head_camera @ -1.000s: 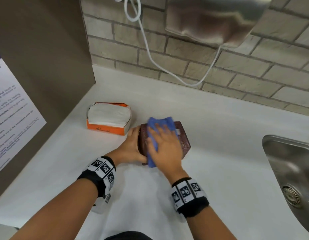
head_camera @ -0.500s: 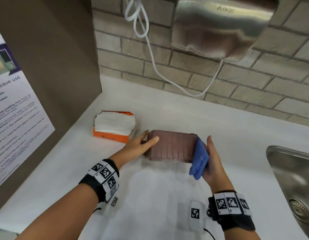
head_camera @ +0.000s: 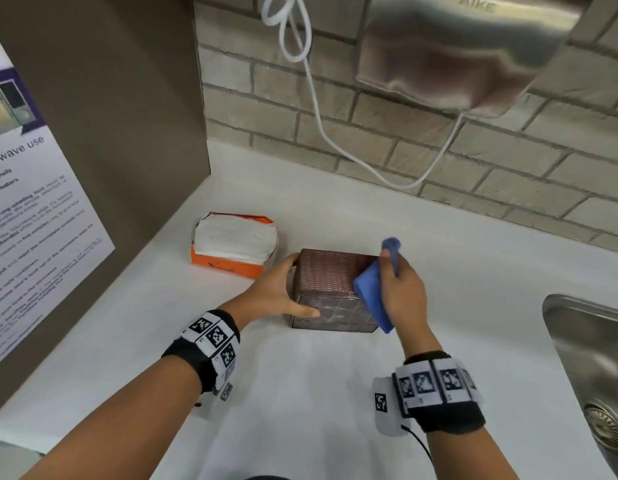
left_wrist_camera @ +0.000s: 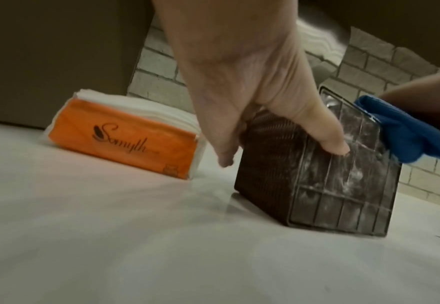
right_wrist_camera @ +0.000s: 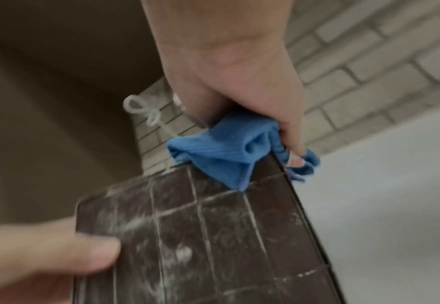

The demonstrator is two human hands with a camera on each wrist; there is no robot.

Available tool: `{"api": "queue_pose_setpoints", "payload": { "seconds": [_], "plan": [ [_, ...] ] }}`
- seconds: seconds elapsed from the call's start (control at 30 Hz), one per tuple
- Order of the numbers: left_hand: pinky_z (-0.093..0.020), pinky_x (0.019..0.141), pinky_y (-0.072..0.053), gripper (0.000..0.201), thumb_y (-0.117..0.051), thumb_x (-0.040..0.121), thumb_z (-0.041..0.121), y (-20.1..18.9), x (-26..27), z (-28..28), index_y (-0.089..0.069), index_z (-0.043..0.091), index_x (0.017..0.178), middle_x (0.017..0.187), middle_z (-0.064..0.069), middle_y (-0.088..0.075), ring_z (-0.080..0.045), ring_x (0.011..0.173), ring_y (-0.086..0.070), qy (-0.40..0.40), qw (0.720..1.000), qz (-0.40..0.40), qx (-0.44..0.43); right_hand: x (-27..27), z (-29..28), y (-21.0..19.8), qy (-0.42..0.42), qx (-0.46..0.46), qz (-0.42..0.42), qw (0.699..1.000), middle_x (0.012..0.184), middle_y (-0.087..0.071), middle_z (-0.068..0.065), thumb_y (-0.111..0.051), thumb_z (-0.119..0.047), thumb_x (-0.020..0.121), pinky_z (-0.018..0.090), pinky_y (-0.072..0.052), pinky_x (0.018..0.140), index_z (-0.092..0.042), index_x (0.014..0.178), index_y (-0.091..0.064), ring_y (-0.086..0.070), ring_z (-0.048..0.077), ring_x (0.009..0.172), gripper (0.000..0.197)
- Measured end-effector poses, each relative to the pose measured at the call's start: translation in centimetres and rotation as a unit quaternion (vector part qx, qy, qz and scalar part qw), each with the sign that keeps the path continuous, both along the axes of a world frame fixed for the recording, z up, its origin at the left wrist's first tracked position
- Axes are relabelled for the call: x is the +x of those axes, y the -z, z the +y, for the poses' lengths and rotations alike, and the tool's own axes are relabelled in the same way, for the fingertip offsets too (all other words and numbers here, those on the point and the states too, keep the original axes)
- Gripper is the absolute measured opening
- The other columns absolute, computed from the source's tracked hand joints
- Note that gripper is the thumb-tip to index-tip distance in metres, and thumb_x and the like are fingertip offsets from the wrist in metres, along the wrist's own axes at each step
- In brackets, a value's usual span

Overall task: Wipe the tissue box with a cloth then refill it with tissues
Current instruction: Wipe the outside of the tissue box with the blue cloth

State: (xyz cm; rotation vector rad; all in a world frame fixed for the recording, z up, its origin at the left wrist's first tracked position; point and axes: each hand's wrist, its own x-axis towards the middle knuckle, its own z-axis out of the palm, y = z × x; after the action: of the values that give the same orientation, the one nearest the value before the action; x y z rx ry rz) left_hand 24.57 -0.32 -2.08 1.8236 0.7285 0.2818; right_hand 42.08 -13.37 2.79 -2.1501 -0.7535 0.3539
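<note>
The brown woven tissue box (head_camera: pixel 330 284) lies on its side on the white counter, its dusty ribbed underside (left_wrist_camera: pixel 343 181) facing me. My left hand (head_camera: pixel 302 285) steadies its left end: straight fingers lie along the woven side and the thumb (right_wrist_camera: pixel 83 253) presses the underside. My right hand (head_camera: pixel 394 275) grips a bunched blue cloth (head_camera: pixel 371 299) against the box's upper right corner, and the cloth (right_wrist_camera: pixel 226 156) drapes over that edge. An opened orange pack of white tissues (head_camera: pixel 234 244) lies just left of the box, apart from it.
A steel sink (head_camera: pixel 591 358) is set into the counter (head_camera: pixel 318 410) at right. A steel hand dryer (head_camera: pixel 463 53) and its white cord (head_camera: pixel 318 109) hang on the brick wall behind. A brown panel with a printed notice (head_camera: pixel 40 220) closes off the left.
The box has been turned so its underside faces me. My right hand moved the cloth from the top, past the right end, to the upper right corner. My left thumb now presses the near face.
</note>
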Motion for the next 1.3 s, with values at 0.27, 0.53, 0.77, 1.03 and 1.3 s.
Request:
{"api": "queue_pose_setpoints", "payload": {
  "seconds": [0.27, 0.53, 0.77, 1.03, 1.3],
  "plan": [
    [-0.011, 0.091, -0.034, 0.038, -0.050, 0.096, -0.002, 0.9, -0.2, -0.9, -0.048, 0.018, 0.128, 0.131, -0.006, -0.050, -0.007, 0.113, -0.042, -0.024, 1.000, 0.002, 0.017, -9.8, 5.2, 1.4, -0.265, -0.108, -0.294, 0.912, 0.143, -0.052, 0.002, -0.023, -0.040, 0.093, 0.045, -0.021, 0.119, -0.022, 0.132, -0.057, -0.042, 0.029, 0.133, 0.055],
    [-0.025, 0.106, -0.039, 0.115, -0.096, 0.046, 0.030, 1.5, 0.8, -0.1, -0.034, 0.030, 0.144, 0.136, 0.013, -0.052, -0.003, 0.127, -0.048, -0.013, 0.999, -0.046, -0.008, 2.0, 1.7, 1.5, -0.151, -0.207, -0.228, 0.939, 0.154, -0.033, 0.007, -0.030, -0.023, 0.104, 0.035, -0.035, 0.109, -0.018, 0.144, -0.040, -0.030, 0.027, 0.140, 0.041],
    [-0.004, 0.081, -0.044, 0.073, -0.089, 0.064, 0.012, 1.7, 0.6, 0.1, -0.050, 0.020, 0.126, 0.105, 0.021, -0.061, 0.007, 0.099, -0.059, -0.012, 0.998, -0.056, 0.016, -7.3, 5.3, 1.2, -0.173, -0.168, -0.310, 0.920, 0.143, -0.050, 0.007, -0.024, -0.054, 0.089, 0.046, -0.034, 0.107, -0.022, 0.134, -0.053, -0.043, 0.033, 0.131, 0.062],
    [-0.011, 0.095, -0.035, 0.109, -0.095, 0.053, 0.022, 1.3, 0.5, -0.1, -0.036, 0.028, 0.145, 0.128, 0.019, -0.053, 0.001, 0.121, -0.048, -0.017, 0.999, -0.043, 0.018, 1.9, 2.7, 1.8, -0.118, -0.192, -0.202, 0.953, 0.156, -0.029, 0.007, -0.025, -0.033, 0.102, 0.039, -0.026, 0.114, -0.022, 0.148, -0.031, -0.026, 0.026, 0.142, 0.047],
    [0.004, 0.080, -0.038, 0.084, -0.086, 0.048, 0.041, 1.3, 0.1, -0.1, -0.045, 0.043, 0.120, 0.101, 0.038, -0.057, 0.031, 0.096, -0.048, -0.021, 0.998, -0.058, 0.015, -7.2, 6.2, 1.0, -0.246, -0.154, -0.315, 0.903, 0.149, -0.043, 0.008, -0.022, -0.030, 0.097, 0.040, -0.029, 0.112, -0.012, 0.138, -0.049, -0.037, 0.027, 0.138, 0.053]
  ]
}}
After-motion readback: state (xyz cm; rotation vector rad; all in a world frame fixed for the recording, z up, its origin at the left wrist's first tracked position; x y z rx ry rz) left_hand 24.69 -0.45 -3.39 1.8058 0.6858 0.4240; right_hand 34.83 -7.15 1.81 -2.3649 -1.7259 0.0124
